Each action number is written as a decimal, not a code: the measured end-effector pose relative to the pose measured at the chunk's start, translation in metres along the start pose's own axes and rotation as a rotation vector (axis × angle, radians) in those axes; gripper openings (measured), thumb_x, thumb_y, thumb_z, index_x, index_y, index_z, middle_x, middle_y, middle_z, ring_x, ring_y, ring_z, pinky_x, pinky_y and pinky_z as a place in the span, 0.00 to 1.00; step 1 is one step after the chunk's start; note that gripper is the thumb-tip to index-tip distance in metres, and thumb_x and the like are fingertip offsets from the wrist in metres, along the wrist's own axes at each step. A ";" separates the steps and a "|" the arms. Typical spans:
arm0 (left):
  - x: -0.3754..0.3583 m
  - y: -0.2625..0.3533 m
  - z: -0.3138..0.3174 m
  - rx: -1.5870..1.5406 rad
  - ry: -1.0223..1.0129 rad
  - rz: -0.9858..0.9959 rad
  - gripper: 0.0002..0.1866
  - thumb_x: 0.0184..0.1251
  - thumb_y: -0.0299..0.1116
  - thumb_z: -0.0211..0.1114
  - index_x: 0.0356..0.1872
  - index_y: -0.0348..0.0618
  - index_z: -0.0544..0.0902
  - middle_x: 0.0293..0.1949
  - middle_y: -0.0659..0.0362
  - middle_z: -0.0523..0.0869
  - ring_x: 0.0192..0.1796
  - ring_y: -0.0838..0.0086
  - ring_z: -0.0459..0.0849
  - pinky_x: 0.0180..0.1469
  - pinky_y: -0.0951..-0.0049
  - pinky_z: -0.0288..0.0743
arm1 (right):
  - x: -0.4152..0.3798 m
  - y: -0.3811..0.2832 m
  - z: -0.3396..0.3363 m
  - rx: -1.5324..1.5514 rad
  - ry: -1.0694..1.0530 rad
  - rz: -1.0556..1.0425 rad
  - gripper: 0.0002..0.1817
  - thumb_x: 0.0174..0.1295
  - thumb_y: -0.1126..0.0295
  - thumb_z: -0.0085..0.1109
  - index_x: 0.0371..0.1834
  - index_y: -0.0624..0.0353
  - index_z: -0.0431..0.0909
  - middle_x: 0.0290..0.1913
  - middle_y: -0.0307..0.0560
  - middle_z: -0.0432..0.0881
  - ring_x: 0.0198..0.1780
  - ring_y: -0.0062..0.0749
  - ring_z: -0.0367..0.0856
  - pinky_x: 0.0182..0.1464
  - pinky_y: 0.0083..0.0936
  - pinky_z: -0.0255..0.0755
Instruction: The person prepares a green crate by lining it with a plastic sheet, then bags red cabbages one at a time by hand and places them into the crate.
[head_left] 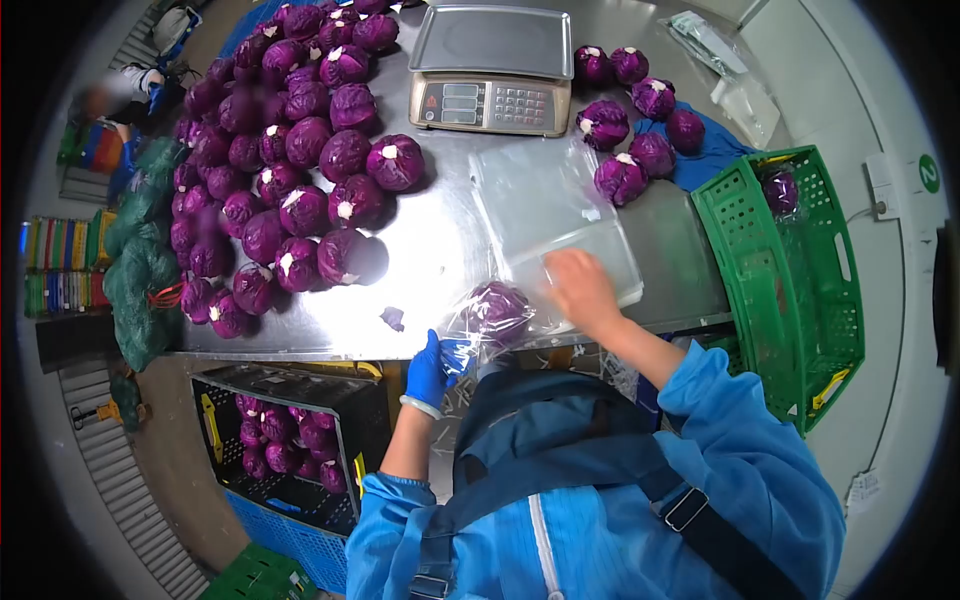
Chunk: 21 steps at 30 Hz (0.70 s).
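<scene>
A purple cabbage sits inside a clear plastic bag at the table's front edge. My left hand, in a blue glove, grips the gathered plastic at the left of this bag. My bare right hand is to the right of the cabbage, over a stack of clear bags. Its fingers are bent together, and whatever they hold is hidden. A torn piece of purple leaf lies left of the bagged cabbage.
Many cabbages cover the table's left side. A scale stands at the back, with several cabbages right of it. A green crate with a bagged cabbage is at right. Below left, a black crate holds cabbages.
</scene>
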<state>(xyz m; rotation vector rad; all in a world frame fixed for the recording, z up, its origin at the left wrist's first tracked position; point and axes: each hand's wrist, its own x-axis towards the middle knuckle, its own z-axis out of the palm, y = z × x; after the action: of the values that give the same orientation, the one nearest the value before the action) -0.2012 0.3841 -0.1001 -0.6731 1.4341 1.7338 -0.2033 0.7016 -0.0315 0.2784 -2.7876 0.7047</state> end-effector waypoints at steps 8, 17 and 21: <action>0.015 -0.012 -0.028 0.074 0.440 0.251 0.16 0.69 0.34 0.61 0.53 0.36 0.78 0.45 0.55 0.85 0.43 0.70 0.83 0.45 0.72 0.77 | 0.042 -0.050 0.050 0.042 -0.712 -0.354 0.47 0.36 0.59 0.78 0.66 0.44 0.68 0.71 0.47 0.60 0.68 0.57 0.61 0.58 0.50 0.70; 0.092 0.031 0.012 -0.046 -0.381 0.138 0.30 0.79 0.49 0.42 0.73 0.39 0.59 0.72 0.53 0.64 0.72 0.68 0.63 0.73 0.70 0.55 | 0.056 -0.012 0.061 0.536 -0.702 0.045 0.52 0.37 0.54 0.77 0.70 0.53 0.62 0.68 0.53 0.64 0.66 0.53 0.65 0.65 0.50 0.63; 0.043 0.110 0.040 -0.047 -0.464 -0.141 0.35 0.76 0.56 0.47 0.71 0.39 0.62 0.53 0.56 0.82 0.40 0.74 0.84 0.40 0.76 0.78 | 0.041 0.024 0.050 1.335 -0.691 1.047 0.47 0.57 0.40 0.62 0.74 0.55 0.55 0.69 0.51 0.64 0.66 0.41 0.68 0.61 0.46 0.69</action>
<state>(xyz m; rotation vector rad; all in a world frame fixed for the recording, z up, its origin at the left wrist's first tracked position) -0.3130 0.4256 -0.0629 -0.3522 1.0049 1.6785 -0.2578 0.6930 -0.0722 -0.9712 -2.2097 3.0751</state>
